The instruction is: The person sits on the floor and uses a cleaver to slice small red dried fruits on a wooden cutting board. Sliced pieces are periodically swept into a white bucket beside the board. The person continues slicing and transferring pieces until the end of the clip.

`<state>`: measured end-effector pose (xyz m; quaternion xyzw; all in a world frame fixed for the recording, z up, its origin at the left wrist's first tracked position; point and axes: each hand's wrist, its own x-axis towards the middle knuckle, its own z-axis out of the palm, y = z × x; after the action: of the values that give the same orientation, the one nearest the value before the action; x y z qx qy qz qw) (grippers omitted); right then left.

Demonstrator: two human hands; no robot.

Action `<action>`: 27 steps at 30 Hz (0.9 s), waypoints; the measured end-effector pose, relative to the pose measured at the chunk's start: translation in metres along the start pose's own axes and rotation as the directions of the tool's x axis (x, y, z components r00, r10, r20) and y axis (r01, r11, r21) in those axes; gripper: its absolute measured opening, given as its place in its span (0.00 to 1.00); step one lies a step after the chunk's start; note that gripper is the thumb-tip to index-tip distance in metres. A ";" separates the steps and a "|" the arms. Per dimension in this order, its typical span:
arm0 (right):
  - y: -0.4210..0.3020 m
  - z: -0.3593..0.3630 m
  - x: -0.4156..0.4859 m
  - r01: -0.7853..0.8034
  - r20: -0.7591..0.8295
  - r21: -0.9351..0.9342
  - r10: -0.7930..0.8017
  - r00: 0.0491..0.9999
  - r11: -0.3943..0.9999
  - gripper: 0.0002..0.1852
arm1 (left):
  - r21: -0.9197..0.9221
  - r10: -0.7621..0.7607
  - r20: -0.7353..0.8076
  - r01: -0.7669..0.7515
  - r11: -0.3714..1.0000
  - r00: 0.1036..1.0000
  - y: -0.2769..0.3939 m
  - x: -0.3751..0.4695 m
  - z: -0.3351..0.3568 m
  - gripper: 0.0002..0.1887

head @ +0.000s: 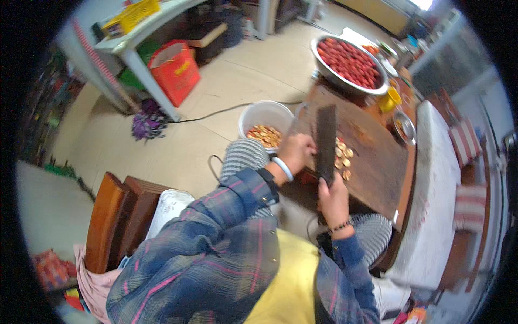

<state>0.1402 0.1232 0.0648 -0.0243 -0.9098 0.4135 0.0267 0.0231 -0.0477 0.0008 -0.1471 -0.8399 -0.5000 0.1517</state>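
My right hand grips the handle of a broad, dark-bladed cleaver. Its blade points away from me above a worn wooden cutting board. Pale cut fruit pieces lie on the board just right of the blade, some partly hidden by it. On the blade's left side is my left hand, fingers curled at the board's left edge; whether it holds anything is hidden. Below that edge a white plastic bucket contains many similar cut pieces, some with red skin.
A large metal basin heaped with small red fruits stands beyond the board. To the right are a yellow cup, a small metal bowl and a white-covered bench. A black cable crosses the floor near a red bag.
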 end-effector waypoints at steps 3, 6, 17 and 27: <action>-0.008 -0.007 -0.004 -0.096 0.085 0.036 0.093 0.992 0.995 0.12 | -0.020 -0.074 0.002 0.074 0.997 0.997 0.001 -0.001 0.003 0.04; -0.013 -0.018 -0.014 -0.132 0.131 -0.024 0.134 0.982 0.991 0.11 | -0.023 -0.051 -0.013 0.050 0.998 0.999 0.001 -0.001 0.007 0.04; -0.034 -0.023 -0.028 -0.129 0.156 -0.183 0.158 0.975 0.975 0.09 | 0.009 -0.109 0.048 0.108 0.994 0.993 0.001 0.001 0.013 0.02; -0.007 0.006 0.077 -0.034 0.164 -0.028 0.038 0.986 0.999 0.09 | 0.011 -0.014 0.082 0.013 1.000 0.997 0.004 -0.003 0.013 0.04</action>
<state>0.0628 0.1194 0.0687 -0.0069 -0.9133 0.4033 -0.0562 0.0257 -0.0347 -0.0031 -0.1612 -0.8490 -0.4900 0.1145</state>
